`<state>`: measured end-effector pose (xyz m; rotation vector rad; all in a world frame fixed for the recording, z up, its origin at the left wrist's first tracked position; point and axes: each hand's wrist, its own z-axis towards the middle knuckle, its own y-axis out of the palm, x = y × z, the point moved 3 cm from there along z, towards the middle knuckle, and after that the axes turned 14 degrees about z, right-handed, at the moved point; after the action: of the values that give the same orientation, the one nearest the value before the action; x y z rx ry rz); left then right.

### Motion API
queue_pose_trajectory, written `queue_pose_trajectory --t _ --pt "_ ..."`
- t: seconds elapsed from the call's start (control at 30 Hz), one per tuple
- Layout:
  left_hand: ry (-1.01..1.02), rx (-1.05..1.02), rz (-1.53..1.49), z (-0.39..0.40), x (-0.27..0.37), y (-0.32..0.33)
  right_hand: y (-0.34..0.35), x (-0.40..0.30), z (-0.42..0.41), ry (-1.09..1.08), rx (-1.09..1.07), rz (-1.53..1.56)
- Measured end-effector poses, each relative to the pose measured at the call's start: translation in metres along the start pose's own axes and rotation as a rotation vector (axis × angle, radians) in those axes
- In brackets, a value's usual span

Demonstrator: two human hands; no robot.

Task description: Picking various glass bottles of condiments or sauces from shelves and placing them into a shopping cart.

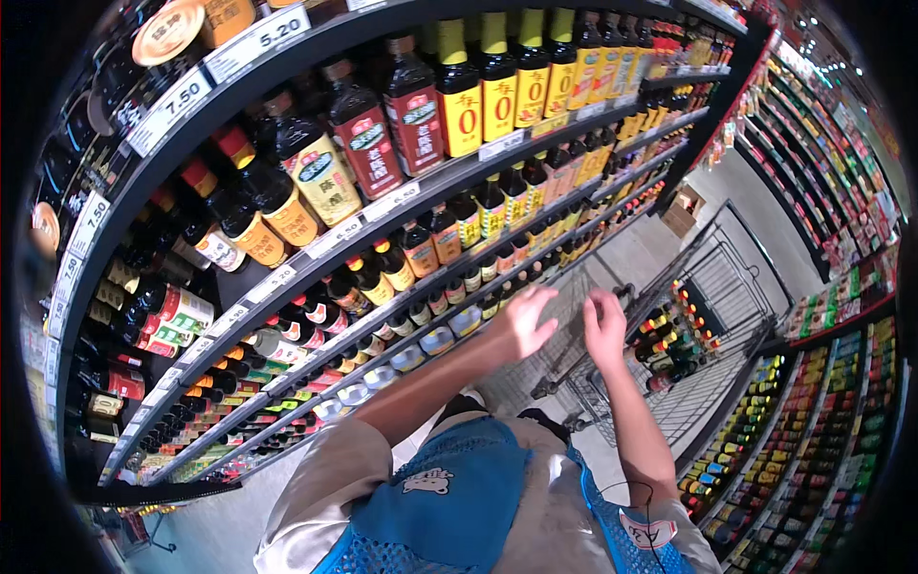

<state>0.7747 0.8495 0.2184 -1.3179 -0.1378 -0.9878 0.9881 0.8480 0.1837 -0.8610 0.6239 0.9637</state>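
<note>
My left hand (527, 324) is raised in front of the lower shelves, palm turned inward, thumb and fingers apart and nothing in it. A short gap to its right, my right hand (604, 326) faces it with fingers loosely curved, also holding nothing visible. The wire shopping cart (731, 366) stands beyond and to the right of my right hand. Inside it are several dark glass bottles (663, 337), some with red or yellow caps. On the shelf to the left, sauce or vinegar bottles with yellow labels (461, 118) stand beside bottles with dark red labels (364, 147).
Price-tagged shelf edges (344, 229) run along the left side, crowded with bottles. Large jugs (409, 359) line the bottom shelf. More bottle shelves (774, 430) border the aisle on the right. A cardboard box (683, 210) sits on the floor by the far shelf end.
</note>
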Motion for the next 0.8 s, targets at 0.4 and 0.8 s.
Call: queue_pose_trajectory --t 0.4,0.8 --pt "-0.130 0.789 0.452 0.018 0.033 -0.275 0.119 -0.215 0.212 -0.403 -0.183 0.325" --pt "-0.317 0.871 0.914 0.067 0.033 -0.332 0.167 -0.295 0.290 -0.568 -0.224 0.091"
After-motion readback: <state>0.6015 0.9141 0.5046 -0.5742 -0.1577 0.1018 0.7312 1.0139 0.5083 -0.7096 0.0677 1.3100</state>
